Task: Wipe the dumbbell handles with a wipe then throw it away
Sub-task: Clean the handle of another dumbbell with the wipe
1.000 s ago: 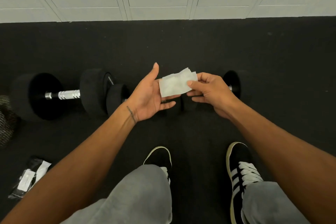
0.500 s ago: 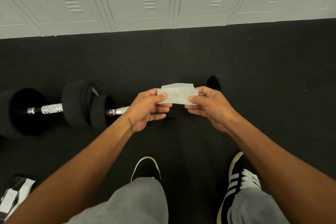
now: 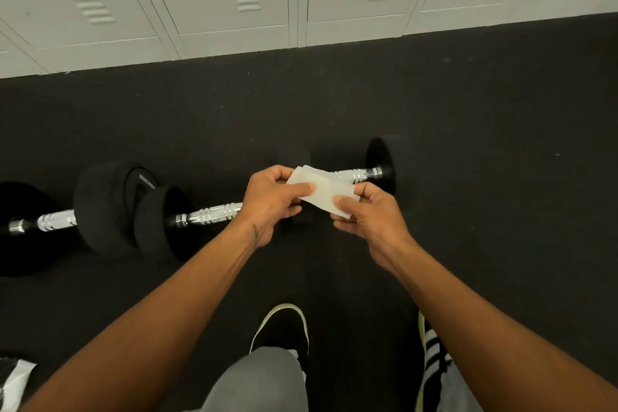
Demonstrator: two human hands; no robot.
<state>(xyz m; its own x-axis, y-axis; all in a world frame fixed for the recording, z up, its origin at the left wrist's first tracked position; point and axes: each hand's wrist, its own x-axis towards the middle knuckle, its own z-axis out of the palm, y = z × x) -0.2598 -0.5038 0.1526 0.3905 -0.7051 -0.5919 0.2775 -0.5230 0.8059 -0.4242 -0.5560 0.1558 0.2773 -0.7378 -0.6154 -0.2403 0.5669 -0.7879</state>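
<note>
Two hands share one wipe above the nearer dumbbell

Two hands hold the white wipe [image 3: 322, 192] between them at the centre of the view, above the floor [image 3: 468, 110]. The left hand [image 3: 272, 202] pinches its left edge, thumb on top and fingers curled beneath; the right hand [image 3: 371, 216] pinches the lower right corner the same way. Each grip is narrow, closed on the wipe and on nothing else. Held by both ends like this, the wipe looks to be getting spread or refolded into a pad, though it does not seem to touch metal yet.

Directly behind it lies the nearer dumbbell, whose chrome handle [image 3: 214, 212] runs from about 9 o'clock of the hands to 2 o'clock, with one black head [image 3: 160, 222] on the left and the other head [image 3: 379, 162] on the right. A second dumbbell [image 3: 100, 207] lies farther out at 9 o'clock, its head touching or just beside the first. Both sit on the floor, parallel to the lockers [image 3: 234, 0] at 12 o'clock, handles exposed and easy to reach.

No bin is in view.
</note>
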